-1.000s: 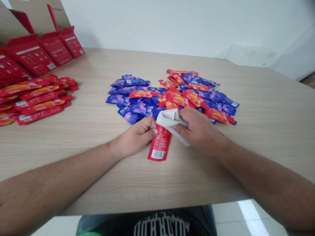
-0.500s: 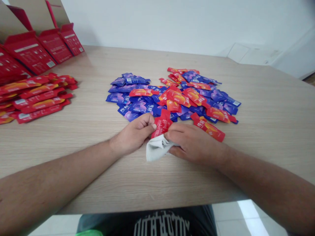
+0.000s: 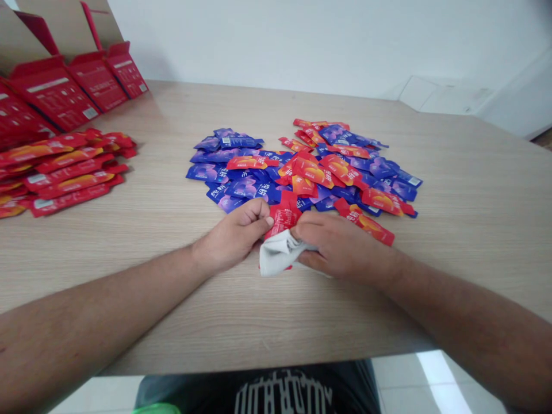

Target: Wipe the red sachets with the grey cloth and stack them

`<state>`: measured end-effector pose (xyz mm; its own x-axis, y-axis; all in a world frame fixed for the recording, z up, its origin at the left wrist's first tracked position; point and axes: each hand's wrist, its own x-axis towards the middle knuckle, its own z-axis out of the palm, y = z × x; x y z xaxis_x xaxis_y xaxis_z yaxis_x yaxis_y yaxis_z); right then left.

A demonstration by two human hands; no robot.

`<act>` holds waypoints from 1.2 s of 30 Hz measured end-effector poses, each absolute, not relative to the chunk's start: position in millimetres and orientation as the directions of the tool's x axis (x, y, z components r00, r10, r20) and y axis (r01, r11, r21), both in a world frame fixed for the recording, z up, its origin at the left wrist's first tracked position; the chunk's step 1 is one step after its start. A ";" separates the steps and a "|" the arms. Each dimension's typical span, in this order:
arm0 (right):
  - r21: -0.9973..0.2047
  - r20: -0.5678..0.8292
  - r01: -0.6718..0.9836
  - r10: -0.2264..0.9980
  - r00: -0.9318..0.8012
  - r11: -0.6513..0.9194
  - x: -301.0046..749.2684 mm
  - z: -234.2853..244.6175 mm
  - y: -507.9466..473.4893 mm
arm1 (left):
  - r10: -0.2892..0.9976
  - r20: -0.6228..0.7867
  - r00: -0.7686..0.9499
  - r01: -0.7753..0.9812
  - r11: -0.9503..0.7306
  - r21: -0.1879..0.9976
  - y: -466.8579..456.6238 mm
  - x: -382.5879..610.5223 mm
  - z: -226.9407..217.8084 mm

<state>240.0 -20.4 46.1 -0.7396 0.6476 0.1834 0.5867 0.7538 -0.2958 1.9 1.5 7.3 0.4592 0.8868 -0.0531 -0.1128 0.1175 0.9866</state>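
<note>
Between my hands lies a red sachet (image 3: 284,215), its printed back facing up. My left hand (image 3: 239,233) pinches the sachet's left edge between thumb and fingers. Bunched in my right hand (image 3: 334,244) is a white cloth (image 3: 278,252), pressed over the lower part of the sachet, so most of that end is covered. Just beyond my hands is a loose heap of purple sachets (image 3: 245,185) and red-orange sachets (image 3: 317,171). One red sachet (image 3: 368,225) lies close to my right knuckles.
At the left, a stack of red-orange sachets (image 3: 73,167) sits before several open red boxes (image 3: 56,95). The wooden table (image 3: 207,333) meets a white wall (image 3: 276,43) at the back. Its front edge runs just above my lap.
My right hand has shifted the cloth slightly up and to the right. A bit of the sachet's lower end now shows beneath the cloth. My left hand keeps its hold.
</note>
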 end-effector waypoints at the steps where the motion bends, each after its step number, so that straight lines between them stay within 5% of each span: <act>1: -0.293 0.243 0.612 0.677 -0.695 0.734 244.2 45.4 -14.6 | 0.881 -0.053 0.469 -0.108 0.116 0.987 1.7 1.6 6.5; 6: -0.308 0.466 0.699 0.743 -0.480 0.646 257.0 40.4 4.2 | 0.853 -0.031 0.520 -0.097 0.096 0.991 1.2 -0.3 3.4; 13: -0.277 0.166 0.575 0.627 -0.761 0.770 234.5 45.0 -25.2 | 0.876 -0.053 0.479 -0.127 0.130 0.983 2.4 0.6 7.4; 19: -0.234 0.440 0.784 0.782 -0.442 0.575 258.4 36.6 -0.1 | 0.858 -0.017 0.513 -0.114 0.087 0.990 2.0 2.6 1.7; 27: -0.260 0.349 0.808 0.831 -0.432 0.529 269.4 13.3 11.9 | 0.886 0.104 0.452 0.101 -0.166 0.981 27.2 -27.4 35.9; 30: -0.251 0.317 0.816 0.841 -0.439 0.521 268.3 8.6 9.7 | 0.900 0.198 0.388 0.337 -0.338 0.879 31.9 -59.9 57.5; 32: -0.241 0.305 0.820 0.842 -0.444 0.519 268.4 5.1 10.1 | 0.907 0.262 0.330 0.630 -0.418 0.654 31.5 -87.7 66.4; 36: -0.252 0.316 0.817 0.842 -0.437 0.518 271.3 -1.3 13.0 | 0.921 0.327 0.212 0.818 -0.350 0.457 25.6 -150.0 72.2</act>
